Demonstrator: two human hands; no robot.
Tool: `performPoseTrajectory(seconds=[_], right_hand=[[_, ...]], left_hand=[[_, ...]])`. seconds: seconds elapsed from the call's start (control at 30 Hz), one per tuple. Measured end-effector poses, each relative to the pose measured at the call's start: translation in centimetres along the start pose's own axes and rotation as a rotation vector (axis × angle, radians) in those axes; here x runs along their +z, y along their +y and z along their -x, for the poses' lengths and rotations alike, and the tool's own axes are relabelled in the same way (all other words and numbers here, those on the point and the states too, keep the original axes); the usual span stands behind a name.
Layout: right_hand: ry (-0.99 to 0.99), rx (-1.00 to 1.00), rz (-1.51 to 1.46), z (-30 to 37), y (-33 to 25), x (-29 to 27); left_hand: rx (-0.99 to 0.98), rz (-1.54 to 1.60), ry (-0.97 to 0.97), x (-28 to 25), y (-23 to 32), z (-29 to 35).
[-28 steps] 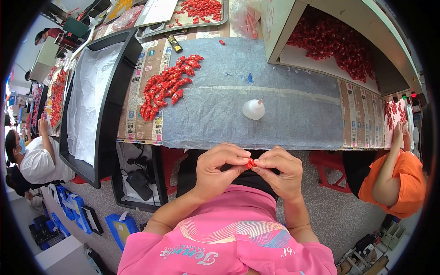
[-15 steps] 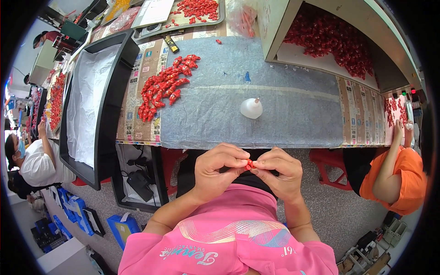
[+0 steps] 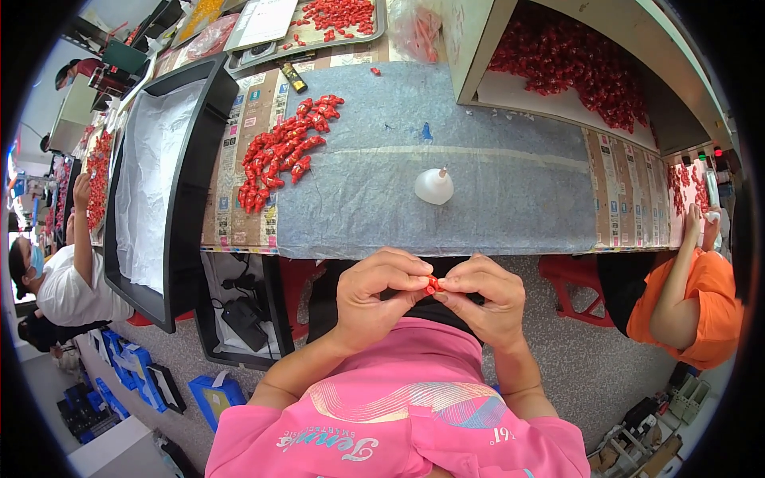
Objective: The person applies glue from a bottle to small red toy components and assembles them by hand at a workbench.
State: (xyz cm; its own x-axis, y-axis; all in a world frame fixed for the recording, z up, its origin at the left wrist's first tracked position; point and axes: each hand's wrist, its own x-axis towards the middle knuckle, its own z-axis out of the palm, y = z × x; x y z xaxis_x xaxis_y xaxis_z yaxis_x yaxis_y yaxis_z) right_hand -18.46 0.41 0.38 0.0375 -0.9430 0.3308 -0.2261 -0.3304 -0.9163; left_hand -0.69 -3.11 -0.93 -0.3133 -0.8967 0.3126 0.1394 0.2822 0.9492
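Note:
Between my two hands, just off the table's front edge, is a small red plastic piece [image 3: 432,285]. My left hand [image 3: 381,291] pinches its left side with thumb and forefinger. The thumb and forefinger of my right hand [image 3: 484,296] close on its right side. Fingertips cover much of the piece, so its full shape is hidden. Beyond my hands, a small white squeeze bottle [image 3: 434,186] with a thin tip stands on the blue-grey cloth [image 3: 510,215]. To its left lies a heap of glossy red figure-like parts [image 3: 279,151].
A black tray [image 3: 179,199] lined with white sheeting juts past the table edge at left. A metal tray [image 3: 373,32] of small red parts lies at the back. On the right, a cabinet shelf [image 3: 510,92] holds a large red pile. Co-workers sit on both sides.
My hands stay almost in place, still pinching the red piece, which looks slightly turned. At far left, a co-worker's arm has risen. The whole view has shifted a little.

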Motion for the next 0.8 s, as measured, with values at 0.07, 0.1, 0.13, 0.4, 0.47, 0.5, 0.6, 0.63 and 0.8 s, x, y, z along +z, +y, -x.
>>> performPoseTrajectory(seconds=[0.07,0.1,0.13,0.4,0.47,0.5,0.6,0.63,0.8], right_hand=[[-0.003,0.006,-0.003,-0.03,-0.02,0.01],[-0.002,0.0,-0.001,-0.07,-0.04,-0.01],[-0.001,-0.005,0.001,-0.08,-0.07,-0.03],[0.002,0.004,0.002,-0.06,-0.11,0.0],[0.006,0.007,0.0,-0.03,-0.08,0.02],[0.005,0.01,0.001,0.03,-0.05,0.01],[0.004,0.014,0.001,0.05,-0.07,0.0],[0.004,0.014,0.001,0.04,-0.08,-0.02],[0.009,0.023,0.004,0.09,-0.01,0.01]], left_hand=[[-0.001,-0.005,-0.004,-0.05,-0.03,0.01],[-0.001,-0.004,-0.005,-0.03,-0.01,0.0],[-0.003,-0.006,-0.005,-0.01,0.02,-0.02],[-0.006,0.006,0.0,0.01,-0.01,0.01],[-0.012,-0.001,-0.005,0.01,0.0,0.03],[-0.012,-0.002,-0.005,0.01,0.01,0.04],[-0.018,0.009,-0.002,0.04,0.04,0.05],[-0.021,0.009,-0.002,0.06,0.04,0.05],[-0.03,0.007,0.002,0.12,-0.01,0.09]])
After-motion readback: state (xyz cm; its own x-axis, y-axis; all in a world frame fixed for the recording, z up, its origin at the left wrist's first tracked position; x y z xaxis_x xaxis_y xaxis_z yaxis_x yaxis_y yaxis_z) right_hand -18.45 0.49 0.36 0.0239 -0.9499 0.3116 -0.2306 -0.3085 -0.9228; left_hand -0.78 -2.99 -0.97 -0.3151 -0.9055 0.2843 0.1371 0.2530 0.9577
